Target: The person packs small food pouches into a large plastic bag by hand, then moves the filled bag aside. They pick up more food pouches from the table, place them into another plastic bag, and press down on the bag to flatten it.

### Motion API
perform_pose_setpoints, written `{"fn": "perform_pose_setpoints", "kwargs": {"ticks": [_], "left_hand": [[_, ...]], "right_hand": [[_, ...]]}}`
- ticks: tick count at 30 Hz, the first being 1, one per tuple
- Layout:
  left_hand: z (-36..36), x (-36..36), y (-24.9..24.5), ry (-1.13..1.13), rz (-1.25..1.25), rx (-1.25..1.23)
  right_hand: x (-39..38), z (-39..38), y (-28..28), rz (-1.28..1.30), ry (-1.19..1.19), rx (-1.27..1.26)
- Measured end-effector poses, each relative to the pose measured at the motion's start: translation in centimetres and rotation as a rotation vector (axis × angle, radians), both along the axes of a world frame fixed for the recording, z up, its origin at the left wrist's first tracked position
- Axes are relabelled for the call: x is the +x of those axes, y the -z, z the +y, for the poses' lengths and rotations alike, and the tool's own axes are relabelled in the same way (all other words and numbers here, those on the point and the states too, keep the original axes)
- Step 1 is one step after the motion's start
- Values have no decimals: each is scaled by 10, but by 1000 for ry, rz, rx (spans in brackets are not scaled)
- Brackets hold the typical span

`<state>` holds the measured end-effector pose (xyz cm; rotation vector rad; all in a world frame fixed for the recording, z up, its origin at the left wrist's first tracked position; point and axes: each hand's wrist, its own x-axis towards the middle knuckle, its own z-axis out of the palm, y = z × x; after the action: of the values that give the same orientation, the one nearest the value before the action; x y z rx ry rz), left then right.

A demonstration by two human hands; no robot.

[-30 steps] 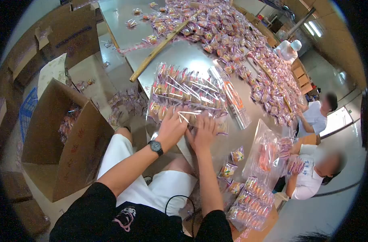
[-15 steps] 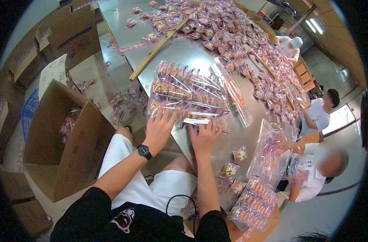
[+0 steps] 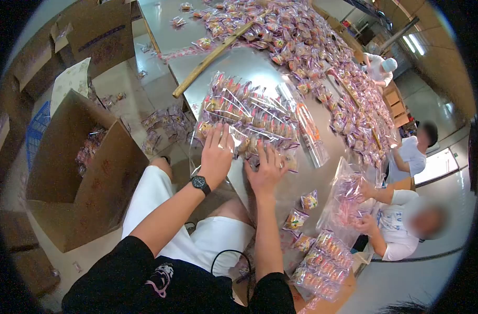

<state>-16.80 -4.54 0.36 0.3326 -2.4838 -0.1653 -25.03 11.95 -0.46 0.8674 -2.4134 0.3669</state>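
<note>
On the metal table in front of me lies a large clear plastic bag (image 3: 252, 107) packed with rows of small wrapped snacks. My left hand (image 3: 217, 159) rests palm down on its near left part, fingers stretched out. At the near edge, further right, my right hand (image 3: 265, 171) touches the bag with its fingers spread. Just beyond the bag on the right is a stack of flat clear bags (image 3: 309, 133) with orange print. Loose wrapped snacks (image 3: 295, 219) lie to the right of my right forearm.
A long wooden strip (image 3: 212, 55) crosses the table, with a big heap of wrapped snacks (image 3: 301, 47) behind. An open cardboard box (image 3: 100, 183) stands at my left. On the right, a co-worker (image 3: 393, 222) handles a clear bag; a filled pack (image 3: 322, 264) lies nearby.
My left hand has slid slightly forward over the bag, its fingers now flatter. My right hand stays at the near edge. The co-worker's hands have shifted at their bag.
</note>
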Motion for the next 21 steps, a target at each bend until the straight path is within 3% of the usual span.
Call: {"fn": "perform_pose_setpoints", "kwargs": {"ticks": [2,5,9,17,21], "left_hand": [[-4,2,-5,38,-1,21],[-8,7,-12,75,51,91],[-8,14,-10,48,118,113],[-10,9,3,244,102,138],[-4,8,-2,168,91,93]], "right_hand": [[-1,10,-5,-64,8,41],[-4,23,1,17,53,-160],[3,30,-5,-27,183,-71],[-7,15,7,54,109,-140],[-13,14,20,50,102,-151]]}}
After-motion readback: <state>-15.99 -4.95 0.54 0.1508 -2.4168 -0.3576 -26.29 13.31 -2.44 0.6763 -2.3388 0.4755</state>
